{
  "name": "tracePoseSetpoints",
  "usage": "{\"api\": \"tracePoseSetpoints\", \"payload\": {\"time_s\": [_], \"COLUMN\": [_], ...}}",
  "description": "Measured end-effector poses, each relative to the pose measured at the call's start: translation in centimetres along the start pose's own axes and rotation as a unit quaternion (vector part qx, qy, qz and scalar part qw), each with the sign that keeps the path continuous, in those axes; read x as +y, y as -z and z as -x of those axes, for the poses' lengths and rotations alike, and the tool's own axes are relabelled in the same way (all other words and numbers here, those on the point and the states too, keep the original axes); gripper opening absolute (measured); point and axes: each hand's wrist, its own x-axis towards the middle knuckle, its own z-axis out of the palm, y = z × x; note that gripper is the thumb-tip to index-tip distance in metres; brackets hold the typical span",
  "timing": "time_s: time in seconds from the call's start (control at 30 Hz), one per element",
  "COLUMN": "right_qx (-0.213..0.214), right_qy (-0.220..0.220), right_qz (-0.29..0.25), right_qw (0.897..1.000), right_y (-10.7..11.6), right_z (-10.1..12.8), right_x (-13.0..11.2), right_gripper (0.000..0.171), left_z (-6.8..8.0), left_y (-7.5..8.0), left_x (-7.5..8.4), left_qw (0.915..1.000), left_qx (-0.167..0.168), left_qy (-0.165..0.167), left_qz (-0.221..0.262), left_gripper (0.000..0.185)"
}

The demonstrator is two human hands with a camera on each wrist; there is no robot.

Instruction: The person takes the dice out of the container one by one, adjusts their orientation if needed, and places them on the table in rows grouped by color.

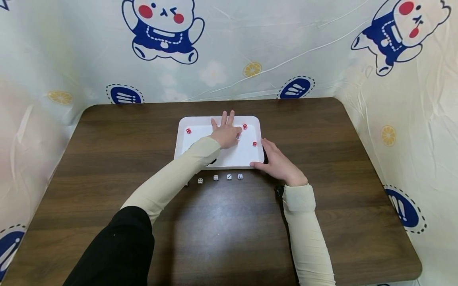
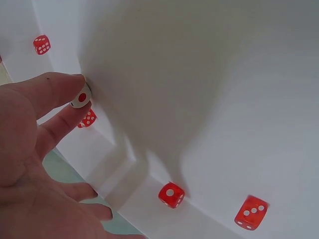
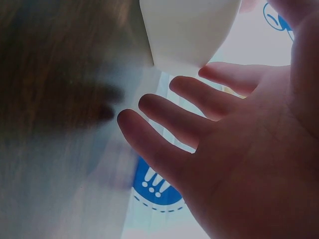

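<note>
Over the white tray (image 1: 234, 159), my left hand (image 1: 226, 136) pinches a white die (image 2: 81, 97) between thumb and index finger. Its red one-dot face shows in the left wrist view, and the other fingers are spread. Red dice lie in the tray around it, one (image 1: 189, 130) toward the left, one (image 1: 245, 126) near the back and one (image 1: 254, 143) near the right side. At the tray's right edge is my right hand (image 1: 280, 163), its thumb by the near corner. In the right wrist view its fingers (image 3: 154, 144) are extended and spread beside the tray's wall.
A row of white dice (image 1: 216, 177) lies on the brown wooden table (image 1: 340, 222) just in front of the tray; my left sleeve (image 1: 171, 174) partly covers its left end. A patterned curtain (image 1: 229, 47) hangs behind the table and at its sides.
</note>
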Motion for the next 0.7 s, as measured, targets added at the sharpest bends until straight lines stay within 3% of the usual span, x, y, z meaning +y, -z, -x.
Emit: {"api": "tracePoseSetpoints", "payload": {"time_s": [0.7], "right_qx": [0.0], "right_qy": [0.008], "right_qz": [0.0], "right_qw": [1.0], "right_y": [0.14], "right_z": [0.15], "right_x": [-0.02], "right_gripper": [0.093], "left_z": [0.37], "left_y": [0.16], "left_x": [-0.06], "left_qw": [1.0], "left_qx": [0.001], "left_qy": [-0.003], "left_qz": [0.002], "left_gripper": [0.032]}}
